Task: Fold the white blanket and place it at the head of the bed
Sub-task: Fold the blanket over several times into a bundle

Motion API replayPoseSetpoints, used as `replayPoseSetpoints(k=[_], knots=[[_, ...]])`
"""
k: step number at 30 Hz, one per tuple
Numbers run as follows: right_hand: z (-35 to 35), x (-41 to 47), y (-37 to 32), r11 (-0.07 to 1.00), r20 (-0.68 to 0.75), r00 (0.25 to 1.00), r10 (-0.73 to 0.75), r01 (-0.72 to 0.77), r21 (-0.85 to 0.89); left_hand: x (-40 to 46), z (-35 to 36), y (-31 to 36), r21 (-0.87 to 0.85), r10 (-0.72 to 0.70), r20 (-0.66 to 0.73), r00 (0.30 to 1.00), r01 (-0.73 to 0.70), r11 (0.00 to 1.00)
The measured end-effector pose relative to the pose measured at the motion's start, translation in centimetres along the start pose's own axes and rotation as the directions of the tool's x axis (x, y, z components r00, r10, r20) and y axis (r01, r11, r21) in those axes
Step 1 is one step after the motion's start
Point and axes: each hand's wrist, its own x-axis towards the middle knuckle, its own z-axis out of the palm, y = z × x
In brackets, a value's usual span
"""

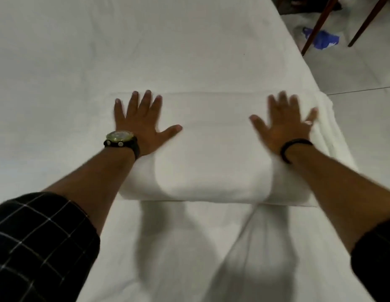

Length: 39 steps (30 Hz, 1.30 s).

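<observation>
The white blanket (213,149) lies folded into a thick rectangle on the bed (69,62), close to the bed's right edge. My left hand (141,123) rests flat on its left end, fingers spread, a watch on the wrist. My right hand (285,125) lies flat on its right end, fingers spread and blurred, a dark band on the wrist. Neither hand grips anything. The blanket's layered edges show at its right side.
The white sheet is wrinkled in front of the blanket, near me. Beyond the bed's right edge is a tiled floor (353,70) with dark wooden chair legs (316,29) and a blue-and-white bag (322,38) beneath them.
</observation>
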Motion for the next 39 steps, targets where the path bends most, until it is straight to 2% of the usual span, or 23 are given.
replayPoseSetpoints(k=[2,4,5,7,8,9,12,14,17,20,22,24,26,27,28,29,30,31,32,34,35,37,39], knots=[[-0.7,1.3,3.0,0.994,0.042,0.993,0.110,-0.109,-0.026,-0.1,0.1,-0.6,0.003,-0.017,-0.005,1.000,0.017,1.000],[-1.4,1.3,1.5,0.991,0.026,0.991,0.132,-0.131,-0.022,-0.8,-0.1,0.8,-0.043,-0.047,-0.053,0.997,0.045,0.998],[-1.5,0.6,-0.6,0.997,-0.007,0.997,0.079,-0.079,0.013,-1.6,0.0,2.2,-0.092,-0.051,-0.079,0.996,0.044,0.995],[-0.5,-2.0,-5.5,0.977,-0.009,0.982,-0.191,0.191,0.097,-4.1,1.1,4.8,-0.178,0.034,-0.122,0.992,-0.055,0.982],[0.3,-3.6,-7.2,0.945,-0.003,0.951,-0.311,0.309,0.109,-5.4,1.9,5.7,-0.173,0.084,-0.140,0.987,-0.108,0.979],[0.9,-4.8,-7.6,0.933,0.002,0.937,-0.349,0.347,0.098,-6.2,2.4,5.7,-0.153,0.100,-0.136,0.986,-0.121,0.981],[1.7,-4.6,-1.7,0.996,-0.016,0.998,-0.062,0.063,0.065,-5.3,2.2,2.0,-0.096,-0.045,-0.069,0.997,0.038,0.995],[1.1,-3.7,4.0,0.995,0.038,0.995,0.090,-0.092,0.027,-4.2,1.5,-0.3,-0.036,-0.094,-0.047,0.994,0.092,0.995],[-0.5,-3.6,5.9,0.990,0.086,0.987,0.137,-0.135,-0.028,-4.7,1.3,0.7,-0.056,-0.122,-0.025,0.992,0.120,0.991],[-0.6,-3.3,0.5,1.000,-0.022,0.999,-0.031,0.031,0.001,-7.6,2.2,4.3,-0.229,-0.141,-0.055,0.988,0.125,0.965],[-0.6,-2.9,-3.9,0.974,-0.036,0.975,-0.219,0.221,0.051,-10.3,2.7,6.8,-0.365,-0.153,-0.126,0.980,0.098,0.926],[-0.5,-2.4,-7.2,0.946,-0.024,0.950,-0.313,0.313,0.084,-13.8,3.5,9.0,-0.496,-0.239,-0.169,0.956,0.127,0.859],[-0.5,-1.1,-8.6,0.941,-0.028,0.946,-0.322,0.324,0.102,-17.3,4.1,11.1,-0.649,-0.412,-0.171,0.895,0.212,0.730],[-0.6,-0.3,-8.8,0.941,-0.034,0.946,-0.323,0.324,0.097,-18.7,4.0,11.9,-0.735,-0.531,-0.138,0.836,0.273,0.620],[-0.7,0.6,-9.0,0.942,-0.031,0.945,-0.324,0.326,0.081,-19.8,3.7,12.7,-0.831,-0.661,-0.015,0.750,0.358,0.426],[-1.0,1.5,-9.2,0.943,-0.016,0.946,-0.325,0.325,0.074,-20.3,3.3,13.3,-0.894,-0.752,0.176,0.635,0.423,0.148],[-1.4,2.4,-9.5,0.943,0.017,0.945,-0.326,0.323,0.083,-20.4,2.7,13.8,-0.890,-0.764,0.381,0.521,0.430,-0.150],[-2.1,3.4,-9.9,0.943,0.063,0.945,-0.322,0.314,0.108,-20.0,2.2,14.1,-0.842,-0.712,0.529,0.462,0.391,-0.372],[-2.7,4.3,-10.3,0.943,0.123,0.941,-0.315,0.297,0.148,-19.2,1.9,14.1,-0.799,-0.632,0.601,0.490,0.331,-0.502],[-3.9,6.3,-11.0,0.943,0.262,0.915,-0.306,0.255,0.213,-16.8,1.5,14.3,-0.739,-0.507,0.605,0.615,0.195,-0.645],[-4.3,7.2,-11.2,0.943,0.324,0.895,-0.308,0.242,0.227,-15.4,1.4,14.3,-0.706,-0.478,0.596,0.645,0.137,-0.695],[-5.2,8.1,-11.2,0.942,0.404,0.859,-0.314,0.230,0.243,-13.1,1.6,14.3,-0.643,-0.456,0.638,0.621,0.103,-0.759],[-6.0,7.5,-10.9,0.945,0.470,0.827,-0.308,0.210,0.250,-12.3,2.0,13.6,-0.634,-0.467,0.653,0.597,0.093,-0.768]])
